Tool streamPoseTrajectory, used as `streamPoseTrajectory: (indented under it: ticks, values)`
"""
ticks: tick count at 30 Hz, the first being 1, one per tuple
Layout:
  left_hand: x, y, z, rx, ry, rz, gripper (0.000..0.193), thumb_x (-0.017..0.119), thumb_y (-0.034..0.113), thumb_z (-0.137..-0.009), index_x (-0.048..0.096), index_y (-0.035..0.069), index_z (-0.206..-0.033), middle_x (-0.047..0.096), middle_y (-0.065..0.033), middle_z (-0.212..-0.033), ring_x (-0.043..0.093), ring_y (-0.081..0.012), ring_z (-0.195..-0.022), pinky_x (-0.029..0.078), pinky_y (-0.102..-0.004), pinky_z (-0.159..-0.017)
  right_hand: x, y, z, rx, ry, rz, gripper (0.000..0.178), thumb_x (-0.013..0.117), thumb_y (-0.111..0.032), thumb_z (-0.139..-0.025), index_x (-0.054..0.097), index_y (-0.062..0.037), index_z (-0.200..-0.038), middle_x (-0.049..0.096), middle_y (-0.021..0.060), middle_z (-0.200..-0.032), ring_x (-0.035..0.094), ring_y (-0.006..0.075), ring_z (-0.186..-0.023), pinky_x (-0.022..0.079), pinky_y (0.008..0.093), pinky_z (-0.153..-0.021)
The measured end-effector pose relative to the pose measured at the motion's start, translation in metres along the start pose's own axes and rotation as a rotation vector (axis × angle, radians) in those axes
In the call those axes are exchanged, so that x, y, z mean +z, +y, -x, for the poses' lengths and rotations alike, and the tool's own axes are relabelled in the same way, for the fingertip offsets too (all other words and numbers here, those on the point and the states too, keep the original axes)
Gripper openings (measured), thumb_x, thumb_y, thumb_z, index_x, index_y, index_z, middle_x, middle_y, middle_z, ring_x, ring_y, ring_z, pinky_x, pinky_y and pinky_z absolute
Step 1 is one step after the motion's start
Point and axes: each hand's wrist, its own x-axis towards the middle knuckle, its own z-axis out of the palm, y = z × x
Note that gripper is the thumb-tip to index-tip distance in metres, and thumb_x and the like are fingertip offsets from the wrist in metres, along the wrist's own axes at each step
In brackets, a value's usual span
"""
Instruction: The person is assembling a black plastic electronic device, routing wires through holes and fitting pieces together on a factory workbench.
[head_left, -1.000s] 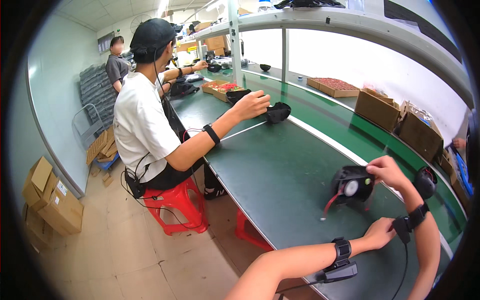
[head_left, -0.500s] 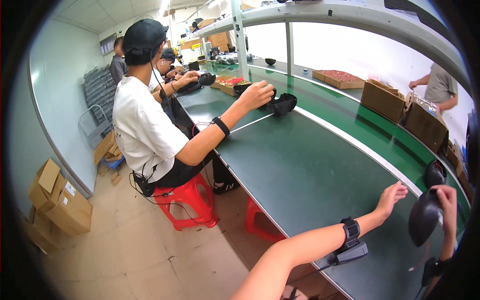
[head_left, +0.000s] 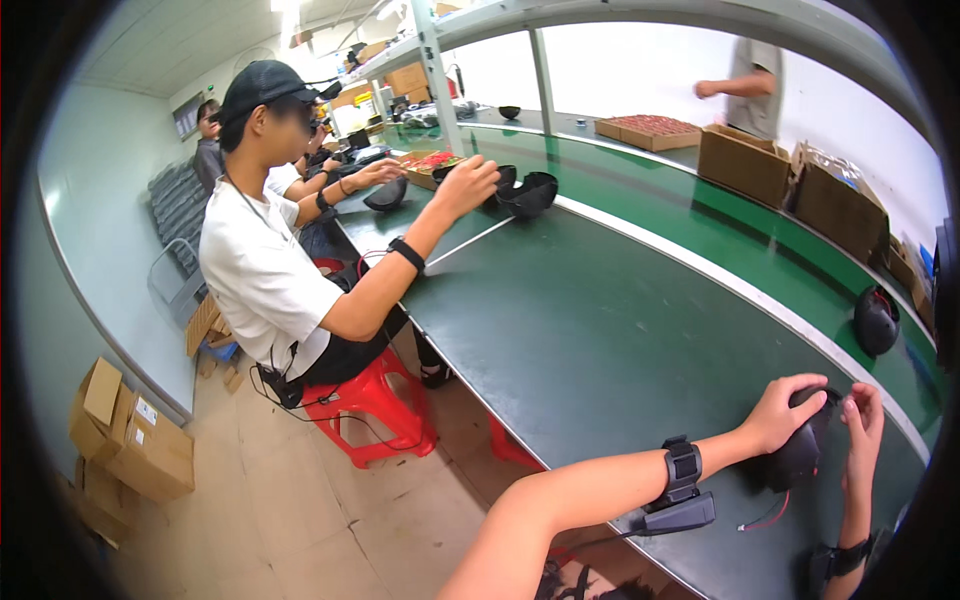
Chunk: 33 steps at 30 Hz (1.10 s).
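My left hand [head_left: 785, 418] is closed over the top edge of a black rounded plastic shell [head_left: 797, 458], low over the dark green worktop [head_left: 600, 340]. A thin red wire [head_left: 770, 518] with a small pale connector hangs from the shell's lower side. Close by the shell's right rim, my right hand [head_left: 862, 420] has bent fingers drawn together; anything between them is too small to make out. A similar black shell [head_left: 877, 320] with red wire inside stands on the bright green strip beyond my hands.
At the left, a co-worker in a white shirt [head_left: 265, 270] sits on a red stool [head_left: 370, 415], hand beside black shells [head_left: 530, 193]. Cardboard boxes [head_left: 745, 165] and a tray of red parts [head_left: 648, 132] line the far side. A metal shelf frame [head_left: 540, 80] stands over the bench.
My left hand has come onto the shell, which has moved left and lower. My right hand has shifted from the shell's top to its right rim. The view has turned slightly right.
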Motion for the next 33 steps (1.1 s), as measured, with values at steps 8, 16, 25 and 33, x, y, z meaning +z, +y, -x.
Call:
streamPoseTrajectory:
  ticks: [8,16,25,33]
  values:
    - [-0.008,0.016,0.003,0.139,0.183,-0.179,0.035,0.058,0.012,-0.085,0.059,-0.007,-0.115,0.066,-0.0227,-0.107,0.065,-0.0321,-0.1,0.047,-0.0344,-0.09,0.022,-0.051,0.068,0.5,-0.317,-0.271,0.036,0.053,-0.025,-0.092,0.049,0.0003,-0.117,0.056,0.0077,-0.097,0.059,0.0141,-0.078,0.05,0.0248,-0.071]
    - [-0.008,0.018,0.003,0.205,0.177,-0.24,0.036,0.059,0.009,-0.083,0.058,-0.007,-0.114,0.065,-0.0232,-0.107,0.064,-0.0333,-0.097,0.048,-0.0352,-0.089,0.023,-0.05,0.074,0.688,-0.358,-0.522,0.039,0.057,-0.019,-0.09,0.046,0.0017,-0.121,0.058,0.0089,-0.094,0.056,0.0145,-0.062,0.051,0.0303,-0.057]
    - [-0.008,0.016,0.0,0.102,0.13,-0.16,0.036,0.058,0.01,-0.084,0.058,-0.007,-0.115,0.066,-0.0234,-0.106,0.065,-0.0324,-0.099,0.047,-0.0353,-0.09,0.01,-0.053,0.068,-0.098,-0.164,0.49,0.019,0.056,-0.009,-0.092,0.061,-0.0015,-0.108,0.052,0.0083,-0.079,0.051,0.0198,-0.078,0.041,0.0312,-0.073]
    - [-0.011,0.019,0.004,0.098,0.085,-0.169,0.035,0.059,0.012,-0.085,0.059,-0.008,-0.114,0.065,-0.0238,-0.109,0.064,-0.0321,-0.102,0.047,-0.0354,-0.092,0.025,-0.096,0.042,-0.542,-0.256,0.859,0.014,0.067,0.003,-0.065,0.06,0.0004,-0.077,0.048,0.0125,-0.077,0.05,0.0302,-0.078,0.041,0.0398,-0.07]
